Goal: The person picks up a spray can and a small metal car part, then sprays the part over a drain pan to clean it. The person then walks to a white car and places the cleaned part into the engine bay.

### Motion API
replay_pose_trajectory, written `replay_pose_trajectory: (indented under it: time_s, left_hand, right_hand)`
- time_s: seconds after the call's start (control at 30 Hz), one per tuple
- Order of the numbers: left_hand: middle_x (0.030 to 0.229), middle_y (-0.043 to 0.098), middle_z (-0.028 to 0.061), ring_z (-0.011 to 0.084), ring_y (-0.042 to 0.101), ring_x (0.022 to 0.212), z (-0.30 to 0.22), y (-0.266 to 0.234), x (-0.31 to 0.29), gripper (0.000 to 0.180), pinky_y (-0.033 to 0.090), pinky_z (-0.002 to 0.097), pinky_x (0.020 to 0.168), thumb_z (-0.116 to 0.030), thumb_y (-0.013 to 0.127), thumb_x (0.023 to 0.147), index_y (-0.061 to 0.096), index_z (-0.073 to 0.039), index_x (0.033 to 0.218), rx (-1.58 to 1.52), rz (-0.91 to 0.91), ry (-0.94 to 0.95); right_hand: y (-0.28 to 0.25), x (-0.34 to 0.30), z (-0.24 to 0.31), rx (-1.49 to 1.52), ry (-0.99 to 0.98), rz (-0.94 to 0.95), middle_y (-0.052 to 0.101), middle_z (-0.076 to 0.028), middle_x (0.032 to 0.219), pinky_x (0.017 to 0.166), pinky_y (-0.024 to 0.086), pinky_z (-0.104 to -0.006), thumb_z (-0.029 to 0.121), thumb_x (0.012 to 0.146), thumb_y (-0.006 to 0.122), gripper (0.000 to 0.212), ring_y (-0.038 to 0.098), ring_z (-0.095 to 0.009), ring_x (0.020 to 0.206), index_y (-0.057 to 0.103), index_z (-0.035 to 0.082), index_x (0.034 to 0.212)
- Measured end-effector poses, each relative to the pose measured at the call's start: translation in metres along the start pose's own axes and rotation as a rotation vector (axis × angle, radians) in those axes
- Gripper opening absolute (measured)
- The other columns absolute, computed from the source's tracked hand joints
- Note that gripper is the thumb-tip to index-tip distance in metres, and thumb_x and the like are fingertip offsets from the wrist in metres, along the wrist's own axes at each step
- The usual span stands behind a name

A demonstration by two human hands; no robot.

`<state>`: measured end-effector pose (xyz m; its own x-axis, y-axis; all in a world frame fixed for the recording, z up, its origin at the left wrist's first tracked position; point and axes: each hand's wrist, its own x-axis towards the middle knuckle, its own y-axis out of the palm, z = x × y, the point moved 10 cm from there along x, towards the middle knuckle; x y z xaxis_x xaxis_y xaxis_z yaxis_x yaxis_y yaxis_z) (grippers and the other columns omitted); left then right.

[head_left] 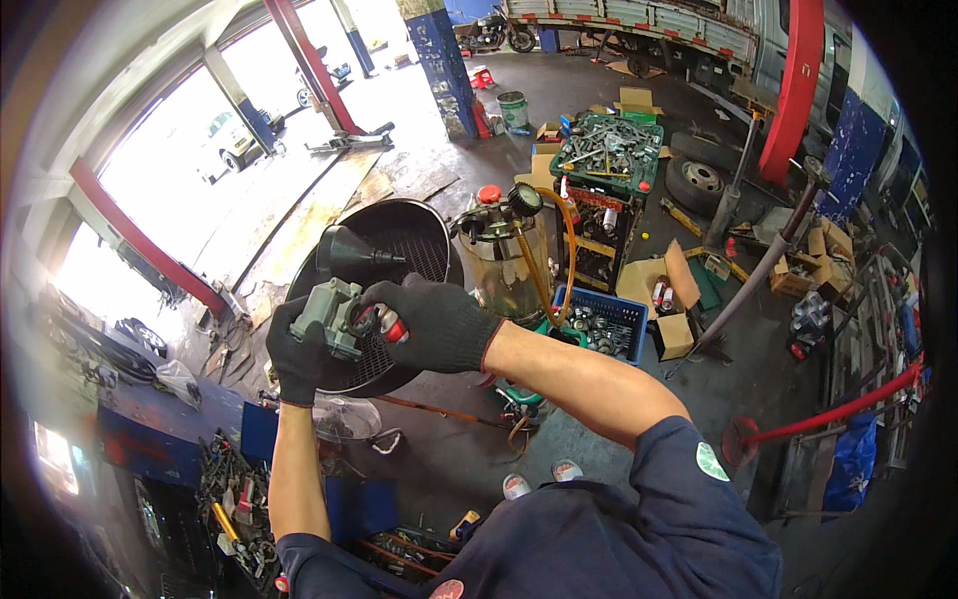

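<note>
Grey-green metal part (329, 317) sits at nine o'clock in view, over a round black pan (431, 240), gripped in the person's gloved left hand (297, 359); the gloved right hand (429, 321) curls around a red-and-silver item (393, 325) at its three o'clock side. At two o'clock from the part stands a clear tank (489, 278) with a dial gauge (524, 200), markings too small to read; at four o'clock, the sleeve (674, 499) bears a round green patch (711, 461), its print illegible
</note>
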<state>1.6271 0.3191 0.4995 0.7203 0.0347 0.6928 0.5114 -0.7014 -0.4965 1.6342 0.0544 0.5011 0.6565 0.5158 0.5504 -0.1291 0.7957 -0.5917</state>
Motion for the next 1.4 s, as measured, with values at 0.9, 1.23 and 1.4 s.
replay_pose_trajectory:
  time_s: [0.9, 1.23, 1.4]
  left_hand:
    - [0.116, 0.073, 0.0136, 0.0236, 0.070, 0.106, 0.032, -0.019, -0.014, 0.059, 0.056, 0.0396, 0.097, -0.044, 0.071, 0.090, 0.069, 0.005, 0.123, -0.441, -0.094, -0.113]
    - [0.142, 0.071, 0.0227, 0.0377, 0.069, 0.132, 0.065, 0.006, -0.029, 0.072, 0.054, 0.0537, 0.116, -0.047, 0.067, 0.095, 0.062, 0.004, 0.146, -0.917, -0.028, -0.342]
    - [0.155, 0.066, 0.0245, 0.0430, 0.064, 0.143, 0.074, 0.019, -0.032, 0.077, 0.050, 0.0576, 0.123, -0.045, 0.062, 0.097, 0.059, 0.002, 0.157, -1.072, 0.012, -0.426]
  right_hand:
    - [-0.021, -0.030, 0.005, 0.166, 0.043, 0.014, 0.070, -0.025, 0.118, 0.093, 0.062, -0.0532, 0.031, 0.089, 0.084, 0.069, 0.075, -0.046, 0.106, 0.060, 0.022, 0.153]
    - [-0.010, -0.024, 0.012, 0.186, 0.060, 0.049, 0.067, -0.024, 0.113, 0.089, 0.062, -0.0518, 0.029, 0.089, 0.085, 0.070, 0.076, -0.045, 0.100, 0.060, 0.021, 0.154]
    - [-0.009, -0.020, 0.016, 0.181, 0.044, 0.059, 0.066, -0.028, 0.112, 0.085, 0.063, -0.0551, 0.039, 0.088, 0.088, 0.073, 0.077, -0.049, 0.099, 0.058, 0.019, 0.152]
